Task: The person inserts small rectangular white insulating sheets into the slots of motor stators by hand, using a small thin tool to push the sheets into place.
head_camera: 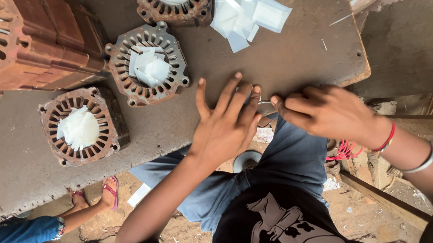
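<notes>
A worn brown table (283, 62) is filling most of the view, its near edge running under both hands, and bare dirt floor is showing below it. The left hand (227, 126) is lying flat with fingers spread, pressing down at the table's edge. The right hand (326, 112) is sitting just beside it, fingers curled narrow around a small grey metal piece (264, 103) that is poking out between the two hands; it is mostly hidden, so it may be a blade or a strip, and I cannot tell which.

Away from the grip, further up the table, a loose pile of white paper slips (245, 14) is lying. To the left of the hands, three rusty round motor cores (148, 63) with slotted rims are resting on the table, each holding white paper pieces in its middle. A fourth, larger reddish core (31, 42) is standing at the far left corner.

Another person's sandalled feet (93, 194) are showing below the table edge.
</notes>
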